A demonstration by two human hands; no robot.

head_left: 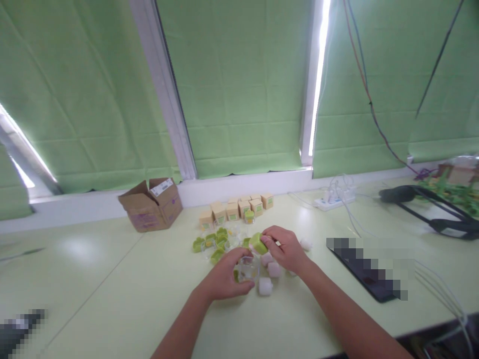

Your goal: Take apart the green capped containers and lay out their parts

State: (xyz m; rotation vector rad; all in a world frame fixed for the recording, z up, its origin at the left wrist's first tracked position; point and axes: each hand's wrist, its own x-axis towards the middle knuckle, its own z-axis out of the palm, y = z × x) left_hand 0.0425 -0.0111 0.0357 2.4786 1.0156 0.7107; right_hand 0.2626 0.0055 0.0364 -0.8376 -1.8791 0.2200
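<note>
Centre frame | your left hand gripped clear jar, likely fragile, slippery: hold its sides | right hand pinched light green lid by rim | counter
</note>
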